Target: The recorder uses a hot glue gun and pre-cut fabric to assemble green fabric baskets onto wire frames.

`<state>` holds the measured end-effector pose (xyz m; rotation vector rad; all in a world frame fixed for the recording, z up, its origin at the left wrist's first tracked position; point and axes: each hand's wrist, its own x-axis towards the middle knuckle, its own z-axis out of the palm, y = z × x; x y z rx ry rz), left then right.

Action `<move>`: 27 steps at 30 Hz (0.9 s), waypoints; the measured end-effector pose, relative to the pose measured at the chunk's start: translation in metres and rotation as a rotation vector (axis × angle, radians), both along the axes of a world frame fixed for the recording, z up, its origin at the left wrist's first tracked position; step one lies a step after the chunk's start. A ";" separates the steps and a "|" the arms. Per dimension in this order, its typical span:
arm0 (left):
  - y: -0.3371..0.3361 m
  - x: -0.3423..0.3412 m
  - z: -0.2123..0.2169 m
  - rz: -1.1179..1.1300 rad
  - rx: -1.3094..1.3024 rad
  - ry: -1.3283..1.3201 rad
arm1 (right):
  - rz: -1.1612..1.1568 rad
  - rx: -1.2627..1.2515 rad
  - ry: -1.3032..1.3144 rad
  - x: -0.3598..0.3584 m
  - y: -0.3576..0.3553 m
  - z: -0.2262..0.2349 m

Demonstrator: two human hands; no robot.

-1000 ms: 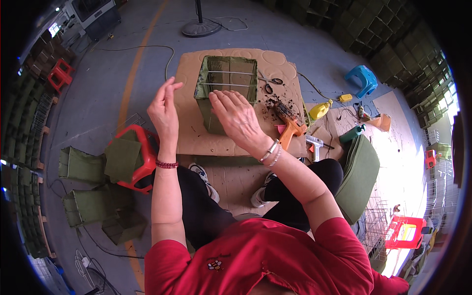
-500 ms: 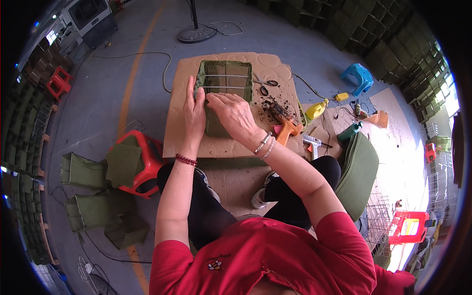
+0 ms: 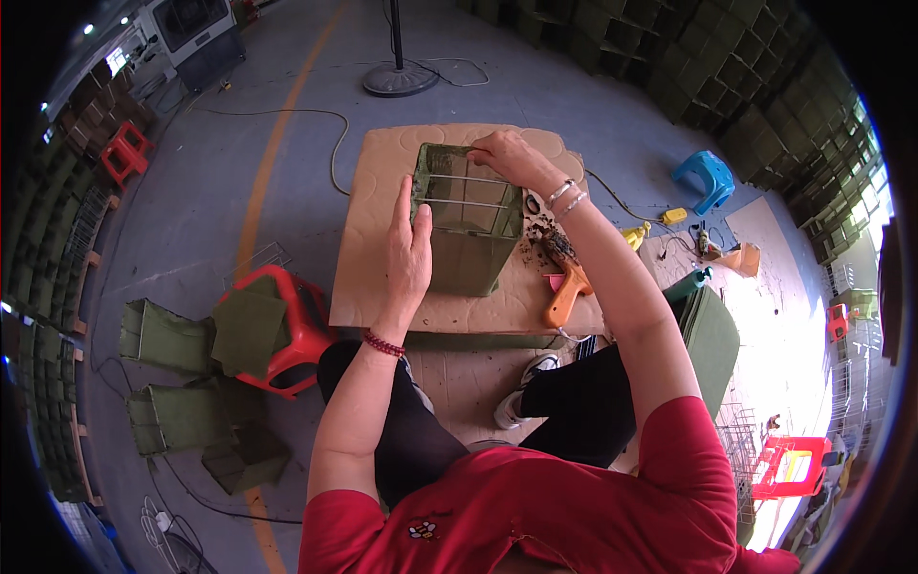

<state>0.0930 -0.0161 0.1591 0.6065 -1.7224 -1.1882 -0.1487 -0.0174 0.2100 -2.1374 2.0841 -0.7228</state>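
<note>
A green fabric-covered box [image 3: 464, 270] stands on the cardboard-topped table, and two thin metal rods [image 3: 463, 203] cross its open top. Along its left side lies my left hand [image 3: 409, 256], palm against the wall and fingers stretched out. At the far rim, my right hand [image 3: 516, 160] has its fingers closed on the box's edge. Right of the box sits an orange-handled glue gun [image 3: 571, 291], its front end among dark crumbs. Dark-handled scissors [image 3: 533, 203] lie partly hidden by my right forearm.
A red stool [image 3: 304, 337] with green panels stands left, beside several green boxes [image 3: 167, 421] on the floor. Folded green sheets [image 3: 710, 335] and a green bottle [image 3: 690, 284] are at right. A blue stool [image 3: 706, 180] and a stand base [image 3: 400, 79] are farther off.
My right hand has moved from the near left corner to the box's far rim. My left hand stays at the left side. The glue gun's handle now points more toward me.
</note>
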 end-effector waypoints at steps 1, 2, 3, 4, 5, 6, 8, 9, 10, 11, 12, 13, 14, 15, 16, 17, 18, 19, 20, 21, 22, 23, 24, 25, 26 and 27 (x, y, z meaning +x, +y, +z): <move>0.000 -0.002 -0.001 0.006 0.006 0.003 | 0.015 0.036 0.082 -0.006 -0.003 -0.001; -0.001 -0.002 -0.002 -0.003 0.034 -0.011 | 0.017 0.040 0.081 -0.008 -0.005 0.000; -0.001 -0.003 -0.003 -0.003 0.039 -0.012 | 0.040 0.048 0.140 -0.011 -0.007 0.002; 0.001 -0.004 -0.003 0.015 -0.018 -0.017 | 0.062 0.056 0.198 -0.013 -0.007 0.002; -0.001 0.000 -0.003 0.045 -0.075 -0.025 | 0.072 0.059 0.192 -0.005 -0.009 0.010; -0.003 0.005 -0.003 0.057 -0.070 -0.032 | 0.083 0.112 0.183 0.008 -0.009 0.027; -0.001 0.004 -0.001 0.031 -0.080 -0.021 | 0.005 0.063 0.042 0.016 -0.009 0.027; 0.001 0.003 0.002 0.024 -0.069 -0.027 | -0.001 0.075 0.036 0.018 -0.014 0.023; 0.003 0.004 0.005 0.019 -0.050 -0.028 | 0.006 0.137 0.123 0.021 -0.019 0.020; 0.003 0.002 0.008 0.012 -0.036 -0.027 | 0.012 0.196 0.212 0.020 -0.025 0.017; 0.003 -0.001 0.009 -0.021 0.125 0.029 | 0.011 0.073 0.261 0.020 -0.029 0.007; 0.003 -0.004 0.008 -0.030 0.126 0.027 | 0.002 0.074 0.260 0.012 -0.028 0.001; 0.002 -0.004 0.005 -0.011 0.079 0.013 | 0.019 0.059 0.268 0.014 -0.027 0.002; 0.001 -0.005 0.004 0.005 0.031 -0.001 | 0.034 0.043 0.276 0.014 -0.024 0.004; 0.001 -0.007 0.005 0.000 0.031 -0.004 | 0.029 0.044 0.273 0.011 -0.022 0.008; 0.000 -0.004 0.003 -0.028 0.069 0.022 | 0.025 0.110 0.209 0.014 -0.021 0.014; 0.000 -0.003 0.002 -0.059 0.107 0.049 | 0.017 0.176 0.145 0.016 -0.019 0.020; 0.000 -0.004 0.001 -0.062 0.112 0.055 | 0.014 0.182 0.151 0.018 -0.014 0.023; 0.001 -0.005 0.000 -0.081 0.101 0.057 | 0.012 0.028 0.059 0.018 -0.005 0.023; 0.002 -0.007 -0.001 -0.102 0.092 0.059 | 0.009 -0.124 -0.033 0.020 0.007 0.026; 0.003 -0.010 -0.003 -0.122 0.083 0.061 | 0.006 -0.120 -0.032 0.022 0.021 0.029; 0.004 -0.012 -0.005 -0.138 0.074 0.063 | -0.030 -0.214 -0.054 0.032 0.040 0.038; 0.004 -0.012 -0.006 -0.147 0.064 0.063 | -0.061 -0.308 -0.080 0.046 0.059 0.044; 0.005 -0.013 -0.008 -0.166 0.056 0.066 | -0.071 -0.243 -0.101 0.060 0.081 0.047; 0.007 -0.015 -0.010 -0.190 0.049 0.069 | -0.087 -0.178 -0.120 0.073 0.104 0.045; 0.006 -0.016 -0.012 -0.207 0.038 0.071 | -0.119 -0.229 -0.057 0.086 0.122 0.035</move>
